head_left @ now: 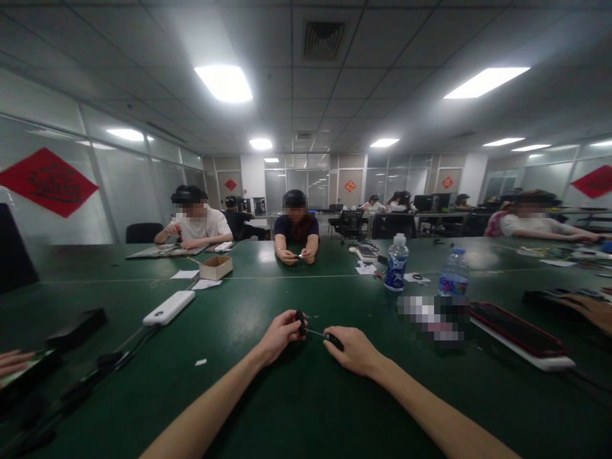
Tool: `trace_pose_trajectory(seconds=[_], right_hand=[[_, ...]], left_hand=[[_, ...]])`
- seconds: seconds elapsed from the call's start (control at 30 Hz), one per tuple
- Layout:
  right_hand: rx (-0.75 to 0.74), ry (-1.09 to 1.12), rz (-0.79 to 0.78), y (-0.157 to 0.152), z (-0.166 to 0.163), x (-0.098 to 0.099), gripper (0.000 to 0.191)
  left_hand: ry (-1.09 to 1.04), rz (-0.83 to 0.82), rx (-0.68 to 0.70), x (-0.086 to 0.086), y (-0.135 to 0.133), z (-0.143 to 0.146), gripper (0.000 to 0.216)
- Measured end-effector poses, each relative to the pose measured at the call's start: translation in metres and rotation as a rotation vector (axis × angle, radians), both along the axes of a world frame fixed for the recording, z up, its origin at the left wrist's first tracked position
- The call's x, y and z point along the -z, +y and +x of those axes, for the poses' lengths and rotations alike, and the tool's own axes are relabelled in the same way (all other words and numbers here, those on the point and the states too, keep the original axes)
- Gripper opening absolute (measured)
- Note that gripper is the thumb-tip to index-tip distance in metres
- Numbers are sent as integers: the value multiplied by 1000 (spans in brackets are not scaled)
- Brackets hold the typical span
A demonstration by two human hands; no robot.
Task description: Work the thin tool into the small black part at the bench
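Note:
Above the green table (268, 408), my left hand (282, 335) is closed on a small black part (300, 322), held up between thumb and fingers. What kind of part it is cannot be made out. Wrapped round the black handle of a screwdriver (335, 342), my right hand (354, 350) keeps it low and nearly level. Its thin metal shaft runs left to the black part; whether the tip touches or sits in it is too small to tell.
A white power bank (169, 308) with cables lies left, near an open cardboard box (216, 268). Two bottles (396, 262) (453, 274) and a dark red phone (519, 328) on a white block stand right. A person (296, 226) sits opposite; others' hands reach in at both sides.

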State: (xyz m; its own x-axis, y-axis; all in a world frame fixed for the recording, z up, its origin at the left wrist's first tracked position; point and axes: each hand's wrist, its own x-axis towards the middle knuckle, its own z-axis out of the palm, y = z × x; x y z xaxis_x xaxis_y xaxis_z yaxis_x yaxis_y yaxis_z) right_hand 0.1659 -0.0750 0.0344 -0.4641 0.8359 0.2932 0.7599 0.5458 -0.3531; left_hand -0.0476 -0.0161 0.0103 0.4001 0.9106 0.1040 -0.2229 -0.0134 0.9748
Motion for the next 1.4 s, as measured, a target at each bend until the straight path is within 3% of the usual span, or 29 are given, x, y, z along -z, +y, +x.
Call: trace_pose_trajectory(seconds=[0.17,0.43,0.63,0.93,1.4], right_hand=[[-12,-34,36,1,1,0,26],[-5,12,26,5,1,8,27],[244,236,-11,14,7,8,31],[-18,19,16,2,5,0,27],[-49,-119,86,6,5,6,28]], left_hand=[[-12,-29,-37,-1,-1,1,31],[76,61,-14,-2,-2,1,32],[150,79,63,-3,-4,0,29],[87,45,8,0,-2,0,29],[89,74,-19,2,1,-1,35]])
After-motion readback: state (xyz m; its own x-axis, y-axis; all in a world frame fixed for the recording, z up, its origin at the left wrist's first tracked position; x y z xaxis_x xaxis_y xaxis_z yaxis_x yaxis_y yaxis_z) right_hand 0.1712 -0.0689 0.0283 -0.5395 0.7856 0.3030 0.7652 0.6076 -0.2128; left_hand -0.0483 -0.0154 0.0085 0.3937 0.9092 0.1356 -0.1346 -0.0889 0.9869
